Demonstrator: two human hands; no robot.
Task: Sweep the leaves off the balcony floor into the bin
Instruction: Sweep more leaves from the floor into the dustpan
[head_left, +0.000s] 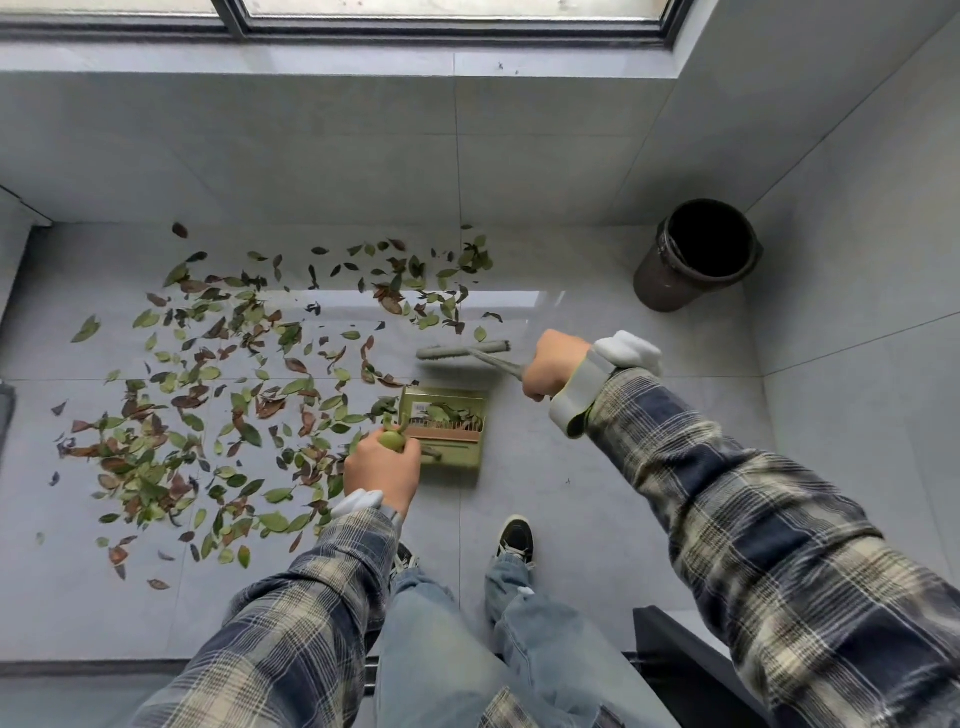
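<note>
Many green and brown leaves (218, 395) lie scattered over the grey floor tiles, mostly to the left. A green dustpan (448, 426) stands on the floor at centre with a few leaves inside. My left hand (382, 467) grips the rounded top of its handle. My right hand (553, 364) grips the broom handle; the broom head (462, 351) lies just beyond the dustpan, near the right edge of the leaves. A dark round bin (696, 254) stands open in the far right corner.
A low grey wall with a window sill (363, 57) runs along the far side. The right wall (857, 208) meets it behind the bin. My two feet (514, 538) stand just behind the dustpan. A dark ledge (670, 644) sits at lower right.
</note>
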